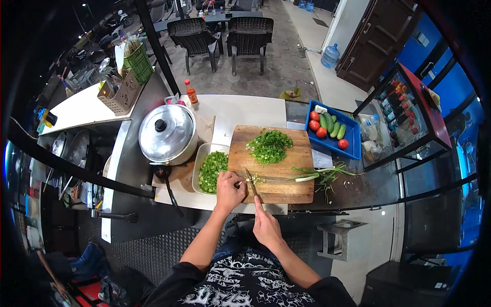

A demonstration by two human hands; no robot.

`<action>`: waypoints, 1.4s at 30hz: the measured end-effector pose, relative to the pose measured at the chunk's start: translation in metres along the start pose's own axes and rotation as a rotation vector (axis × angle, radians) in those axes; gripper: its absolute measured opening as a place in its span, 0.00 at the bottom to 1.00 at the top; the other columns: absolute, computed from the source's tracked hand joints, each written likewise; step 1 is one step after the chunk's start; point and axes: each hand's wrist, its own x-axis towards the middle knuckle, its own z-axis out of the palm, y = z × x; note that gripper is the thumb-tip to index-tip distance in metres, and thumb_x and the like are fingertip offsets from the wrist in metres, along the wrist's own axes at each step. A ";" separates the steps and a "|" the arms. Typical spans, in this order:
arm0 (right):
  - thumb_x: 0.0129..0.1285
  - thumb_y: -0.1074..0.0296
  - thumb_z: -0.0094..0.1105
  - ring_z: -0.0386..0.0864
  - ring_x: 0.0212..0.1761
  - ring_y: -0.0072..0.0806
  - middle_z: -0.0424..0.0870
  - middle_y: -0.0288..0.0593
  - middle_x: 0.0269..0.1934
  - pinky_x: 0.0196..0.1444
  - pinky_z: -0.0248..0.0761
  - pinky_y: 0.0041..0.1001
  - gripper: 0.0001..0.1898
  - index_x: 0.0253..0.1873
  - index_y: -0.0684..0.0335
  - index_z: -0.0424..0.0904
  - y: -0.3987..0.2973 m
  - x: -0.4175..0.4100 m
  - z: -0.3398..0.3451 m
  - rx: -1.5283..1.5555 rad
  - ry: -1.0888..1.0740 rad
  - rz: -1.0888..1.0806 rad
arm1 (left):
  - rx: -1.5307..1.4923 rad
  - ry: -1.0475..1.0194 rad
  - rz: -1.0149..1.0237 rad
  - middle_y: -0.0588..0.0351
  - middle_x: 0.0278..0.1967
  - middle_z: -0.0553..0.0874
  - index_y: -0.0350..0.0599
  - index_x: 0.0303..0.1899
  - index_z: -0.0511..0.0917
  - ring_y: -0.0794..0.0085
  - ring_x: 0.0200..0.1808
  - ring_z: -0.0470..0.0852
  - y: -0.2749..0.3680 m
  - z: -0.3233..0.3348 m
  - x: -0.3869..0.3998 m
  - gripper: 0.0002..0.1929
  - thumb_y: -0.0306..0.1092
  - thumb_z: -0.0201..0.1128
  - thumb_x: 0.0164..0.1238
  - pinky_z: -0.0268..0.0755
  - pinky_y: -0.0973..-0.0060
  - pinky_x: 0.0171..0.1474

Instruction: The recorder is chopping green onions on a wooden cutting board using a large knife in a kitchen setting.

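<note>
My left hand [231, 190] is at the left edge of a wooden cutting board [276, 193], its fingers pinched on the pale end of a spring onion [241, 184]. In my right hand [267, 224] is a kitchen knife [252, 183], its blade pointing away from me beside those fingers. Small pale slices [259, 179] lie around the blade. A heap of chopped green onion [273, 146] covers the board's upper middle. Left of the board, partly behind my left hand, a clear plastic container [196, 176] holds more chopped green onion. Whole spring onions [312, 174] rest across the board's right edge.
A lidded aluminium pot [167, 132] stands left, with a black ladle [170, 192] near it. A blue tray [351, 133] holds tomatoes and cucumbers. A sauce bottle [190, 92] is at the back. A glass display case [406, 115] with bottles bounds the right; a dark post [157, 46] rises at left.
</note>
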 end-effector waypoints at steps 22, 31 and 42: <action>0.73 0.76 0.53 0.83 0.44 0.60 0.85 0.62 0.44 0.48 0.79 0.44 0.30 0.79 0.56 0.65 0.022 -0.045 -0.012 0.132 0.106 -0.073 | -0.024 -0.012 0.045 0.54 0.33 0.83 0.42 0.32 0.89 0.56 0.43 0.78 -0.005 -0.003 0.000 0.03 0.25 0.72 0.55 0.72 0.62 0.50; 0.75 0.70 0.49 0.82 0.40 0.66 0.81 0.67 0.37 0.48 0.76 0.55 0.33 0.83 0.49 0.54 -0.004 0.001 -0.009 -0.013 -0.025 0.012 | 0.053 0.004 0.068 0.57 0.34 0.82 0.45 0.31 0.89 0.57 0.42 0.78 -0.002 0.001 -0.001 0.03 0.27 0.72 0.54 0.71 0.62 0.48; 0.75 0.69 0.49 0.82 0.38 0.66 0.82 0.66 0.37 0.46 0.76 0.56 0.34 0.83 0.46 0.54 -0.002 0.006 -0.001 -0.044 -0.013 0.010 | 0.085 0.013 0.090 0.59 0.35 0.82 0.47 0.32 0.89 0.59 0.43 0.77 -0.002 0.004 -0.001 0.04 0.30 0.71 0.55 0.69 0.63 0.47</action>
